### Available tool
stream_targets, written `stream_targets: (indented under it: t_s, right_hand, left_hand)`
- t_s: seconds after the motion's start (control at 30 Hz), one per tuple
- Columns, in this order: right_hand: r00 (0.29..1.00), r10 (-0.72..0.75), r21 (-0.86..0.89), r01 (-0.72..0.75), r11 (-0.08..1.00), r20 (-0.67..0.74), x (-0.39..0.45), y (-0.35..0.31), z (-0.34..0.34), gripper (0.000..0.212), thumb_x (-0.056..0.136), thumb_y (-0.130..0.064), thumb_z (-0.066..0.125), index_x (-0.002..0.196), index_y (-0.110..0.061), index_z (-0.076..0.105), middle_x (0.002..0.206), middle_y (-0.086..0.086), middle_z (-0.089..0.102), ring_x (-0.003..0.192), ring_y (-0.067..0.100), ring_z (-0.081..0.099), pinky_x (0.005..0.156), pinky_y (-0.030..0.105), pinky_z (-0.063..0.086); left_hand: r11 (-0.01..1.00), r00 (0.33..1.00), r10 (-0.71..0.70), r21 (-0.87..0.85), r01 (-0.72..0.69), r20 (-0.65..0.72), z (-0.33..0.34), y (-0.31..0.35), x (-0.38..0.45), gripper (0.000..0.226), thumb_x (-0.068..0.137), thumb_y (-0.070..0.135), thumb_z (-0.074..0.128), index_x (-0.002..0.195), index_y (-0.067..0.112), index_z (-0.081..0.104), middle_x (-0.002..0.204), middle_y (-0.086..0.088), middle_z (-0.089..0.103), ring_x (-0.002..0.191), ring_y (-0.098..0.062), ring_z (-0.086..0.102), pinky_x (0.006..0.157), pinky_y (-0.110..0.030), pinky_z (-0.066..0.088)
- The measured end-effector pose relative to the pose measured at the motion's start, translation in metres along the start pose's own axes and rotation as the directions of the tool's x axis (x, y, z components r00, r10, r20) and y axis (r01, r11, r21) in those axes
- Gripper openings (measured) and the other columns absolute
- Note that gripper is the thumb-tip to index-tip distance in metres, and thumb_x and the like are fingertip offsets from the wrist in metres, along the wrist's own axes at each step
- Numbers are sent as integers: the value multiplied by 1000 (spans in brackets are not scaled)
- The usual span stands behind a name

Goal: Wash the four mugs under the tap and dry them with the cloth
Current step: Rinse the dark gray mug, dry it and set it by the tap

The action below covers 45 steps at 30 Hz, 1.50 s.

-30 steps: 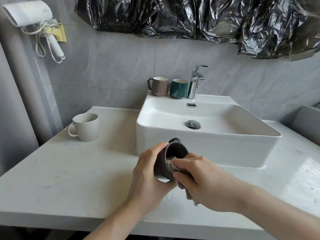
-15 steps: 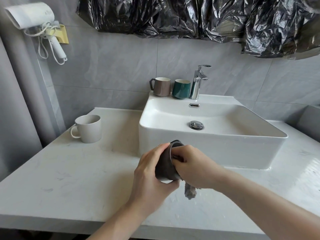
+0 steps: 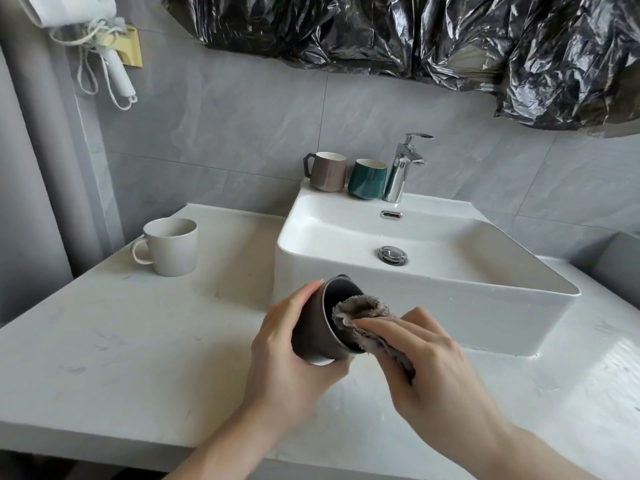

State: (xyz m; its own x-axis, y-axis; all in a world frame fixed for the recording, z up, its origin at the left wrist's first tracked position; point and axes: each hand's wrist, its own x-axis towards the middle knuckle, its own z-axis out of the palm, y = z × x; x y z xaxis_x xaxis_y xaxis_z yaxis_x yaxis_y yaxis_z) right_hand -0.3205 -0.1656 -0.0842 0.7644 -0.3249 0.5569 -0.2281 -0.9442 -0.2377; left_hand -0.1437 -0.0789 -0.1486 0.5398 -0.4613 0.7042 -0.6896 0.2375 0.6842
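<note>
Left hand (image 3: 280, 344): grips dark mug (image 3: 317, 336), tilted, above counter (image 3: 104, 341).
Right hand (image 3: 426, 362): pinches cloth (image 3: 360, 317), pushed into mug mouth.

Bathroom: washbasin (image 3: 450, 292), tap (image 3: 401, 171), wall-hung hairdryer (image 3: 69, 8).

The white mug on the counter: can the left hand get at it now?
Probably not yet: the left hand grips the dark mug being dried. The path to the white mug looks free across the counter.
</note>
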Motion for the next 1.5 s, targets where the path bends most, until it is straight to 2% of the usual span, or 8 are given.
stream_targets:
  t_s: [0.2,0.33,0.5,0.8,0.93,1.13,1.27,1.5]
  right_hand:
    - [930,353,431,-277,859,-105,22,-11,10,35,101,-19,62,111,-51,72,93,-30,63,83,28,65,50,26,57]
    - [927,349,437,-259,861,-137,50,-22,15,35,100,-18,62,106,-51,72,102,-41,61,103,11,66,78,38,60]
    - [995,83,491,-47,870,-52,51,-34,17,35,102,2,55,113,-27,73,128,-23,70,128,-8,58,103,14,47]
    - [969,-242,189,247,950,-47,16,14,7,28,103,-8,50,122,-16,70,143,-13,61,128,18,59,101,31,50]
    - [982,-122,184,147,972,-141,13,26,8,27,103,-9,53,123,-20,69,135,-21,64,125,17,61,96,31,54]
    - [950,285,544,-175,821,-124,51,-2,19,30,102,-7,59,113,-32,73,109,-21,76,110,-2,69,95,23,54]
    - [996,71,489,-36,872,-53,53,-24,28,33,102,-7,60,118,-32,74,122,-23,72,122,4,65,101,26,52]
    - [969,-198,242,229,943,-148,21,12,25,33,100,-1,56,125,-18,71,137,-20,64,128,17,59,98,38,53]
  left_hand:
    - [989,991,-110,-91,117,74,4,-3,-2,98,54,14,101,140,38,62,133,13,71,127,-15,66,101,-41,57]
    - [961,976,-186,-187,205,113,4,-3,2,94,57,12,102,139,33,64,129,10,74,124,-17,69,102,-44,58]
    - [917,955,-238,-282,282,179,0,3,7,88,64,-2,97,139,31,65,125,6,77,119,-16,72,103,-51,57]
    - [946,966,-214,-216,243,146,-2,2,8,84,60,-1,95,131,34,67,120,10,78,114,-17,74,95,-42,61]
    - [944,962,-210,-219,245,174,-2,1,6,91,58,4,100,137,32,65,127,11,75,121,-17,71,101,-43,57]
    - [923,949,-235,-257,285,208,2,8,5,91,59,6,101,137,33,65,127,13,76,121,-12,71,103,-41,57]
    - [870,934,-296,-347,350,199,-3,7,10,72,60,10,98,124,30,72,115,0,80,112,-24,75,99,-55,59]
    - [907,953,-224,-312,281,205,-5,13,10,76,65,-7,93,124,35,71,114,4,80,108,-17,76,93,-35,61]
